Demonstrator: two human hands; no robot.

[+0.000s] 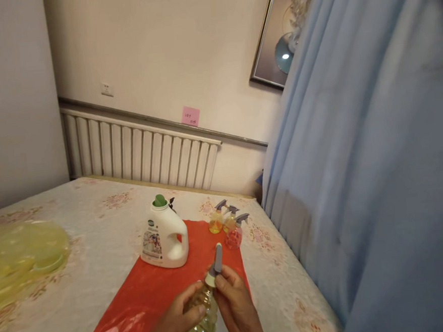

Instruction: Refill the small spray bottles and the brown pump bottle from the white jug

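Head view: left hand (177, 316) clasps the spray bottle's body (207, 325), right hand (235, 299) its collar (210, 280).

Warm, muted light tints the wall (183, 47) as glare streaks the red sheet (157, 287), bottom; darkness clips upper right.

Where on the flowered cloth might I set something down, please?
Bare cloth shows between translucent yellow plastic and the white handled plastic jug, and on the right between the red plastic sheet and pale blue curtain. It's crowded around the three small spray bottles and where the left hand and right hand hold the ribbed clear bottle.
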